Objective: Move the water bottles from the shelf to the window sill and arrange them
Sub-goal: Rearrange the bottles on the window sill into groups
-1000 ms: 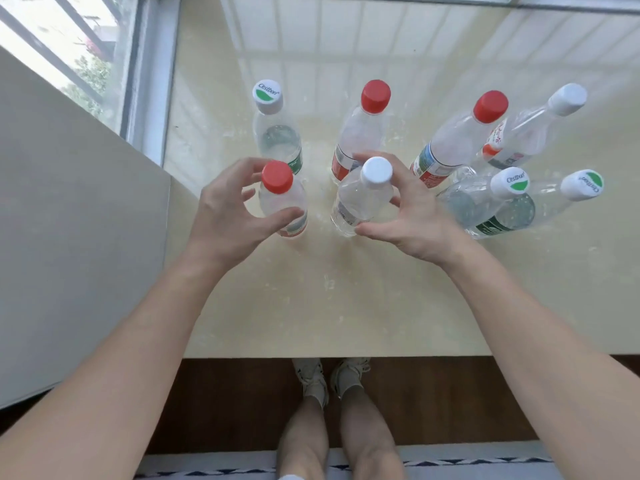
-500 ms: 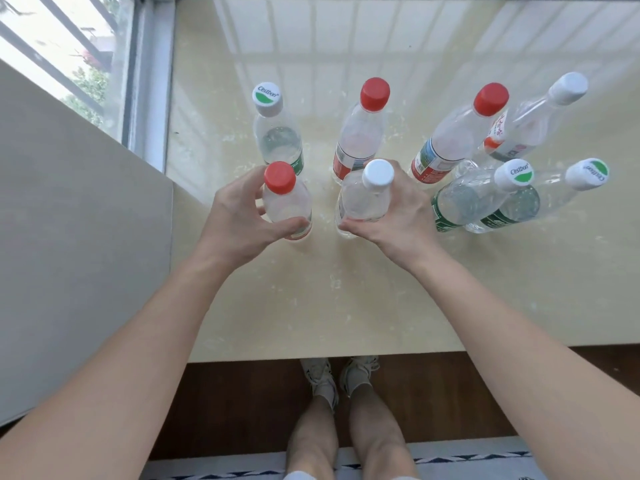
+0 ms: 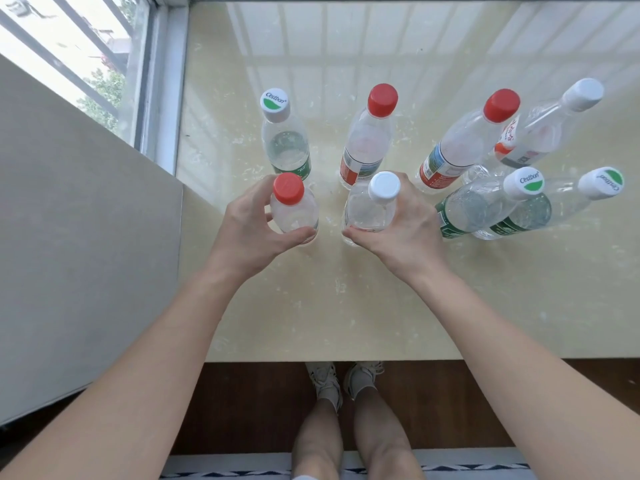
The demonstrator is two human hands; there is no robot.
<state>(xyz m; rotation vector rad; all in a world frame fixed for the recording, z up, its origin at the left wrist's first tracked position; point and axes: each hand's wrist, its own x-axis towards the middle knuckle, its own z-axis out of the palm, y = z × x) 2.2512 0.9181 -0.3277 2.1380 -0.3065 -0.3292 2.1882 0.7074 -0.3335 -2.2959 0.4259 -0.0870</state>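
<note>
Left hand [image 3: 251, 226]: yours, wrapped around the body of the red-capped bottle [image 3: 294, 209], thumb in front, fingers behind. Bottle upright, base on the window sill [image 3: 346, 299].

Right hand [image 3: 403, 225]: yours, closed around the body of the white-capped bottle [image 3: 372, 206], just beside the first. Bottle upright; whether its base rests fully on the sill cannot be told.

Back row, left to right: green-logo bottle [image 3: 285, 140], upright, just behind your left hand; second red-capped bottle [image 3: 369, 140]; third red-capped bottle [image 3: 464, 143]; far white-capped bottle [image 3: 543, 129].

Front row, to your right: two further green-logo bottles [image 3: 485, 202] and [image 3: 554, 209], standing close together, near your right hand. The apparent lean of the outer bottles looks like wide-angle distortion.

Location: all eight bottles stand on the sill, a glossy pale stone surface beside the window [image 3: 86, 64]. No shelf in view.

Handling: clear thin plastic, probably filled, so moderate weight and slightly yielding walls. Smooth and possibly slippery; tall on narrow bases, so they tip easily and a knock could topple neighbours.

Hold: take each at mid-body or on the label band, where the wall is stiffest. Squeeze lightly. Avoid lifting by the cap alone.
</note>
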